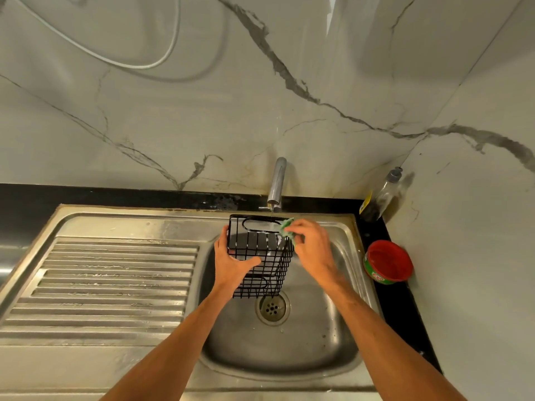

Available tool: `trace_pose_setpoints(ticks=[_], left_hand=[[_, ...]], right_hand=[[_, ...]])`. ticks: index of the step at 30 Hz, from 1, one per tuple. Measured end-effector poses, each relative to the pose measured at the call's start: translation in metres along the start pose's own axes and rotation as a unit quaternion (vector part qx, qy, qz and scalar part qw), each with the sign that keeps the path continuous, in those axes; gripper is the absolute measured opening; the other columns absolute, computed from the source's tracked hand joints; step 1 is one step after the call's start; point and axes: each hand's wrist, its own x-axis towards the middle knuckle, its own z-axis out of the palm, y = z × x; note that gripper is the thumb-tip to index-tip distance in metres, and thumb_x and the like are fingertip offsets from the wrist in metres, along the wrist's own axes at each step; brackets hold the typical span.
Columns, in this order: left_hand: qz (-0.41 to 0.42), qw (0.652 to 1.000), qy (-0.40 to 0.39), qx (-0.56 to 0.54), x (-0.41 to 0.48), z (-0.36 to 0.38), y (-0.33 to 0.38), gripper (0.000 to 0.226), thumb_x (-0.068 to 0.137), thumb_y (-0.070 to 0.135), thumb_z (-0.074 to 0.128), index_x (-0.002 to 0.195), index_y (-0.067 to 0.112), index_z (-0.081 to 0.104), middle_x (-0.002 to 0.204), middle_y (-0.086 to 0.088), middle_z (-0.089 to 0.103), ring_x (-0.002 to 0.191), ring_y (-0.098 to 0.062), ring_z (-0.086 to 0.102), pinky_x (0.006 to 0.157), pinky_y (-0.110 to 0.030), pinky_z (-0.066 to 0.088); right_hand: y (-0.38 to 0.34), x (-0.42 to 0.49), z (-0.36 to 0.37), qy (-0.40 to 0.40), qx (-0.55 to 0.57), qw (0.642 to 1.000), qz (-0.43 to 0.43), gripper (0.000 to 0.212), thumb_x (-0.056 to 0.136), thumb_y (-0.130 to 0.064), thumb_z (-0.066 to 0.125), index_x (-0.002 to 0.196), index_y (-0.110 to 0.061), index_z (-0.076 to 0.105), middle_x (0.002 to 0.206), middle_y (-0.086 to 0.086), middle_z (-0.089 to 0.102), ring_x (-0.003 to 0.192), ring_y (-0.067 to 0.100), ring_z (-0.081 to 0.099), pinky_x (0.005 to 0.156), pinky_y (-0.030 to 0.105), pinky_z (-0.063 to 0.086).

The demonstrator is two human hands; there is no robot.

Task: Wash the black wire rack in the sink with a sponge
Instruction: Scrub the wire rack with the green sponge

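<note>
Black wire rack point(260, 256); green sponge point(286, 230) — red tub point(389, 260).

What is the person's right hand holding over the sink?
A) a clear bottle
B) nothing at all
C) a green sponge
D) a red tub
C: the right hand pinches a green sponge against the top edge of the black wire rack, which the left hand grips from the side, under the tap.

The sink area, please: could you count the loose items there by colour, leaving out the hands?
Black: 1, wire rack
Green: 1, sponge
Red: 1, tub
Clear: 1, bottle
Total: 4
</note>
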Motion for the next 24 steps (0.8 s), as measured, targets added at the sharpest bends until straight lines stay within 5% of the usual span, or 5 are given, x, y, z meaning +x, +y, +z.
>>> trace_pose_setpoints(ticks=[4,11,15,19,24], left_hand=[[-0.012,1.0,0.005,-0.023,0.004,-0.001,-0.005,0.12,0.061,0.015,0.091,0.159,0.03,0.022,0.155,0.0,0.036,0.138,-0.016,0.039,0.118,-0.046,0.037],[-0.059,0.995,-0.029,-0.079,0.0,-0.007,-0.012,0.122,0.057,0.017,0.09,0.159,0.033,0.024,0.154,0.003,0.044,0.139,-0.018,0.045,0.118,-0.051,0.036],[-0.088,0.982,-0.048,-0.16,-0.008,-0.017,-0.012,0.11,0.062,0.011,0.089,0.156,0.029,0.034,0.143,0.001,0.058,0.132,-0.021,0.054,0.116,-0.047,0.039],[-0.115,0.946,-0.054,-0.297,-0.014,-0.021,-0.002,0.063,0.073,-0.003,0.077,0.125,0.029,0.061,0.11,0.002,0.071,0.102,-0.02,0.064,0.091,-0.04,0.051],[-0.176,0.895,-0.072,-0.404,-0.016,-0.033,-0.014,0.058,0.056,0.011,0.086,0.11,0.016,0.066,0.093,-0.004,0.065,0.085,-0.02,0.058,0.073,-0.037,0.05]], right_hand=[[-0.005,-0.022,0.006,-0.024,0.022,0.994,-0.104,0.029,0.085,0.004,0.067,0.105,-0.015,0.075,0.115,-0.001,0.068,0.109,0.011,0.056,0.1,0.027,0.045],[0.005,-0.022,-0.001,-0.017,0.173,0.985,0.02,0.028,0.085,0.008,0.065,0.095,-0.016,0.077,0.106,-0.006,0.07,0.099,0.002,0.062,0.089,0.019,0.052],[0.032,-0.011,-0.003,0.047,0.326,0.917,0.224,0.027,0.089,0.001,0.062,0.099,-0.023,0.069,0.109,-0.003,0.07,0.096,0.015,0.069,0.081,0.036,0.06],[0.034,-0.02,0.012,-0.092,0.351,0.895,0.261,0.03,0.093,0.008,0.05,0.108,-0.015,0.062,0.123,-0.009,0.059,0.108,0.017,0.062,0.084,0.036,0.058],[0.038,-0.024,0.012,-0.175,0.279,0.916,0.228,0.021,0.096,0.004,0.047,0.096,-0.016,0.052,0.098,0.007,0.058,0.089,0.023,0.054,0.075,0.037,0.044]])
